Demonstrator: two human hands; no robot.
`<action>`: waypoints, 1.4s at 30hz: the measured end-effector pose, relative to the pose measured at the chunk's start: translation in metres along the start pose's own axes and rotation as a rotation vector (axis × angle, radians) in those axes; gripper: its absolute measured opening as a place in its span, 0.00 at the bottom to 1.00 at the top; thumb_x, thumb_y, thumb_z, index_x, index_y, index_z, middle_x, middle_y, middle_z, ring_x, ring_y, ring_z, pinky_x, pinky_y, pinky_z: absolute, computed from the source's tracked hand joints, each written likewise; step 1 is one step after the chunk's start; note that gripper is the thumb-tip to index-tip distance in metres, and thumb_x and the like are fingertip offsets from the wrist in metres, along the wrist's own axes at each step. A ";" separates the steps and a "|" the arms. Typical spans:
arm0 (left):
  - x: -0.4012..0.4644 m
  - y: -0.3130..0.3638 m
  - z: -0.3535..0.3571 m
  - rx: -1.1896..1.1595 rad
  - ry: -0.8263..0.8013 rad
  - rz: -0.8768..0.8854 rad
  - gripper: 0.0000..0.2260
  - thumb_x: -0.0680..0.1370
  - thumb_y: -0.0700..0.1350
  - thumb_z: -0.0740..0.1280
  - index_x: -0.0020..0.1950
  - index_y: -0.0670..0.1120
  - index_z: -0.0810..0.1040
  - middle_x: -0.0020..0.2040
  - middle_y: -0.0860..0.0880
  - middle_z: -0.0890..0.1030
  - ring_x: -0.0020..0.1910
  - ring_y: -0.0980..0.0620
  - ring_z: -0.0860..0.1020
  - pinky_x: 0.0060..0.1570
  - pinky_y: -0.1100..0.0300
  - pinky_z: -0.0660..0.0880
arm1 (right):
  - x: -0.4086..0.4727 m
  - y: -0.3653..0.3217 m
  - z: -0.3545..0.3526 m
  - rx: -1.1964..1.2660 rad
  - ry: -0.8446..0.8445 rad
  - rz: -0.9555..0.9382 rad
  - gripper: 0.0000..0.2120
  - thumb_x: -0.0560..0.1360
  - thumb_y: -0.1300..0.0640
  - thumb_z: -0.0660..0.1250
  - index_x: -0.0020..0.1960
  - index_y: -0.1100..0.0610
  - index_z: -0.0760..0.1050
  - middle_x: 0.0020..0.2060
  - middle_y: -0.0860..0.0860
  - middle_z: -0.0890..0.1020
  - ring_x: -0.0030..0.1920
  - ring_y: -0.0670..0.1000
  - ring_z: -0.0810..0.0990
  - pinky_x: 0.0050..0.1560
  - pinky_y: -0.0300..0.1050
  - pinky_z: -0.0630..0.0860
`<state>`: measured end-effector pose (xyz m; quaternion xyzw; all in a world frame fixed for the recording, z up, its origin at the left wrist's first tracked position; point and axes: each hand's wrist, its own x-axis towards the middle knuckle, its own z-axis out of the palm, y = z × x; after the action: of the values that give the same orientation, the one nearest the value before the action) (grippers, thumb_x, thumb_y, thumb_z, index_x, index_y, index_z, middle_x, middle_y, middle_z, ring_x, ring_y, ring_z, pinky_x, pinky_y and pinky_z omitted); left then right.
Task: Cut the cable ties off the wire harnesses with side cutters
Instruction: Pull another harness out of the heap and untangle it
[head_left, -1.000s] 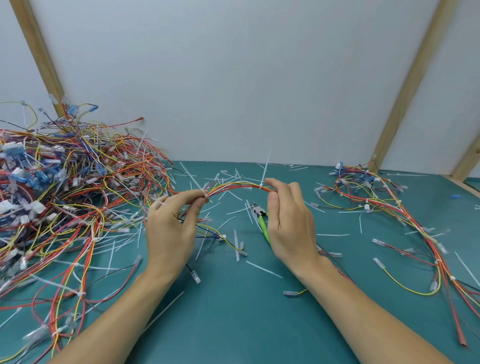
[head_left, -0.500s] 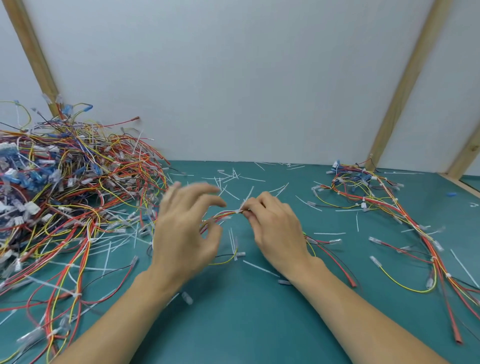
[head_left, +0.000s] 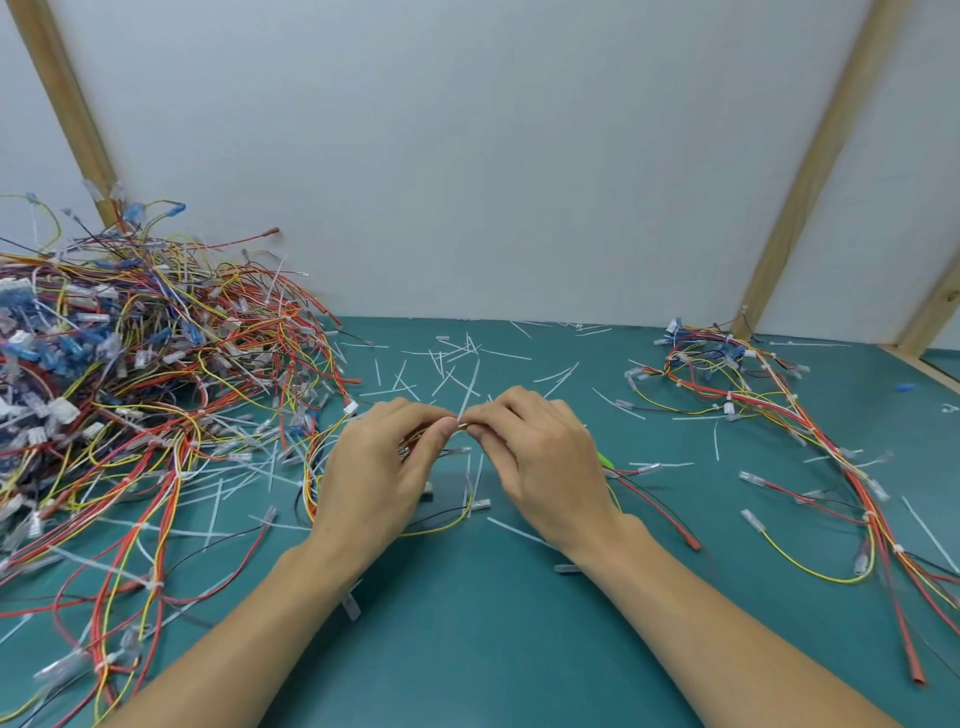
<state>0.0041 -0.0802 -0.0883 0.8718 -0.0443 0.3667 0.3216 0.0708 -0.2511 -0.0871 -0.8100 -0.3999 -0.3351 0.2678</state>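
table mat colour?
Teal green table mat, seen in the head view.

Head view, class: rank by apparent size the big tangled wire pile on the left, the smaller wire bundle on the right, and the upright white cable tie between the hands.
1. Left wire pile
2. Right wire bundle
3. White cable tie

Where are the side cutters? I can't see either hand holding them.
Only a green handle tip shows, on the mat just right of the right hand, which hides the rest.
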 end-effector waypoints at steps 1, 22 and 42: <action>0.000 -0.001 0.000 0.011 -0.007 -0.007 0.10 0.80 0.52 0.66 0.48 0.50 0.84 0.39 0.56 0.81 0.41 0.56 0.77 0.44 0.58 0.72 | 0.000 0.000 0.000 -0.002 0.003 0.011 0.05 0.81 0.55 0.70 0.53 0.53 0.84 0.43 0.49 0.81 0.44 0.52 0.81 0.44 0.47 0.72; 0.006 -0.021 -0.006 -0.128 0.198 -0.313 0.06 0.82 0.43 0.66 0.47 0.47 0.81 0.42 0.50 0.81 0.42 0.53 0.78 0.43 0.62 0.71 | -0.004 0.033 0.001 0.070 -0.239 0.457 0.15 0.83 0.41 0.62 0.44 0.50 0.74 0.39 0.41 0.80 0.45 0.50 0.76 0.55 0.51 0.70; 0.009 -0.022 -0.007 -0.190 0.179 -0.409 0.04 0.81 0.39 0.66 0.50 0.46 0.81 0.44 0.53 0.83 0.44 0.60 0.80 0.46 0.70 0.73 | -0.007 0.027 0.008 0.119 -0.021 0.367 0.05 0.82 0.51 0.69 0.50 0.47 0.85 0.33 0.43 0.83 0.31 0.44 0.72 0.66 0.54 0.70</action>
<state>0.0133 -0.0573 -0.0904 0.7925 0.1275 0.3641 0.4723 0.0929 -0.2633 -0.1023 -0.8555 -0.2674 -0.2478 0.3678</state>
